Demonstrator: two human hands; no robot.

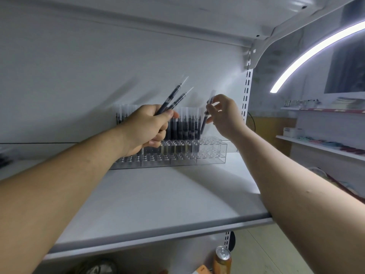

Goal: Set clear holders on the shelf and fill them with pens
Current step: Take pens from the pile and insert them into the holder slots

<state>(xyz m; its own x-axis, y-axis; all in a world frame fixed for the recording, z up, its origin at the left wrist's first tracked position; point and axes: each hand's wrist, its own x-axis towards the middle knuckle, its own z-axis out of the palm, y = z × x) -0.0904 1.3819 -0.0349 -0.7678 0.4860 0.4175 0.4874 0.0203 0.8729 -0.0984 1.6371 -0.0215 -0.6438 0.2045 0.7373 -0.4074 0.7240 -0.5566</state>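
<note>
Head view only. A row of clear acrylic pen holders with grids of holes sits at the back of the flat white metal shelf, against the rear panel. Dark-barrelled pens with clear caps stand upright in the back rows, left through middle. The front rows and the rightmost block look unfilled.

Left hand is fisted round a small bundle of spare dark pens, tips fanned up and to the right. Probably two or three, but motion blur makes the count unsure.

Right hand pinches a single dark pen between thumb and fingertips, other fingers loose. That pen's long axis is near vertical, top leaning slightly right, lower end aimed down at the holder just right of the standing pens. Empty holes lie directly below and slightly right of the right hand, so it is the nearer hand. The left hand is in front of the filled part.

Next move, I'd judge, is a straight drop into the next free hole, keeping the pen upright.

Below the shelf edge is an orange drink can. A curved white light strip is at upper right.
</note>
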